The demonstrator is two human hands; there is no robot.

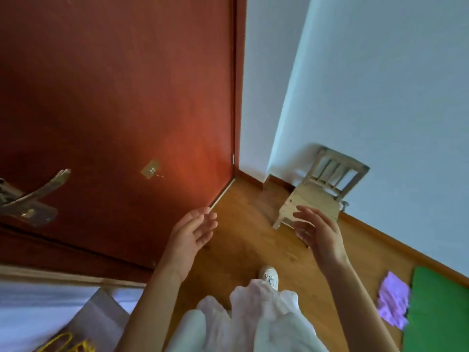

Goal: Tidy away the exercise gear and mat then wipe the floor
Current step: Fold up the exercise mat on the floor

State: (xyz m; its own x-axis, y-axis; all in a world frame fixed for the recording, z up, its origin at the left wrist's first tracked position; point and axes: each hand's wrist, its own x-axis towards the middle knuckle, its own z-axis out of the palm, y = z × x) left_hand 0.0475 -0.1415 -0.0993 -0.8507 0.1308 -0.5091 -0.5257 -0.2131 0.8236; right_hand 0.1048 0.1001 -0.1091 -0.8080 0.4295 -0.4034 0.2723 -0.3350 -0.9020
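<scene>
This is a room in a home, likely a bedroom. It has a wooden floor (243, 240), a reddish-brown door (114, 97) with a metal handle (38, 194), and plain pale walls (380, 85). A small wooden chair (322, 189) stands in the corner, and the edge of a bed (38, 308) shows beside the door.

Bare forearms without sleeves, left hand (195, 231) and right hand (318, 233) ringless, loose pale pink-white garment (253, 321) at lower centre, white laced sneaker (269, 275) beneath
</scene>
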